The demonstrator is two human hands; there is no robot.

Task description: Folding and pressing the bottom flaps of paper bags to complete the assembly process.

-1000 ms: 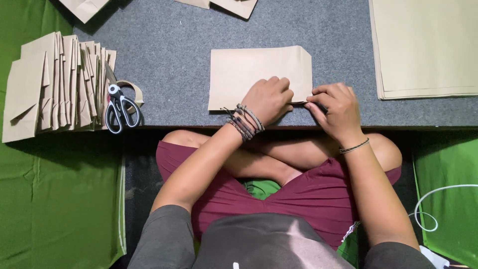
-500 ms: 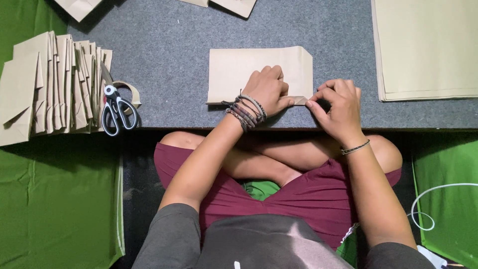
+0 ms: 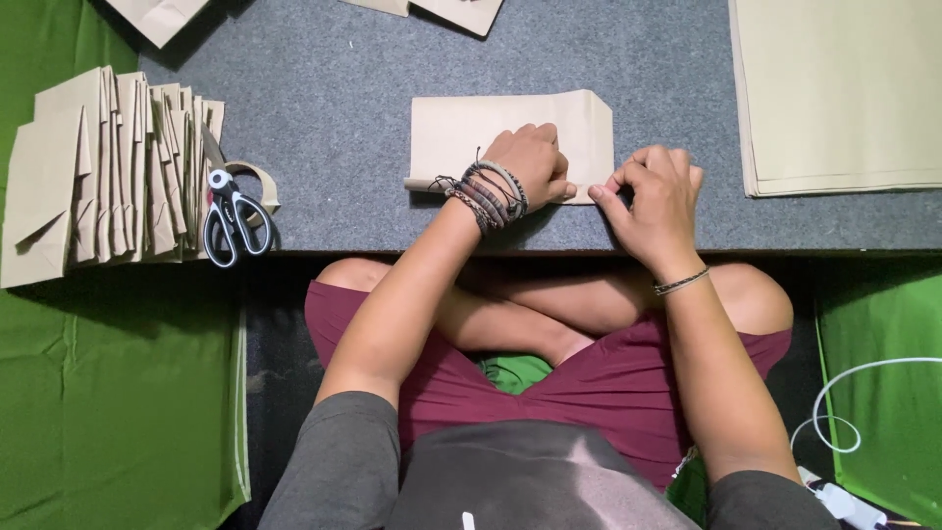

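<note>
Nearest to us are our crossed legs in maroon shorts (image 3: 608, 393), tucked under the near edge of the grey desk (image 3: 334, 118). A white cable (image 3: 834, 393) curls over the green mat (image 3: 108, 393) at our right knee.

Just past the desk edge, both hands work on a tan paper bag (image 3: 461, 128) lying flat. Its long axis runs left to right, parallel to the desk edge, and its clipped corner points to the far right. A narrow strip along its near edge is folded up.

Our left hand (image 3: 530, 167), with a stack of bracelets (image 3: 486, 196) on the wrist, presses palm-down on that near fold; its grip is closed flat against the paper, fingers together. Our right hand (image 3: 653, 196) sits just beside it at the bag's near right corner, the grip pinched on the folded edge between thumb and fingertips.

To the left, scissors (image 3: 233, 218) with black and white handles lie near the desk edge, touching a roll of tape (image 3: 257, 182). Beside them stands a row of finished bags (image 3: 108, 167), overlapping one another. At the right, a pile of paper sheets (image 3: 834, 88) lies well apart from the hands. At the far edge, more bags (image 3: 461, 12) are partly cut off from view.
</note>
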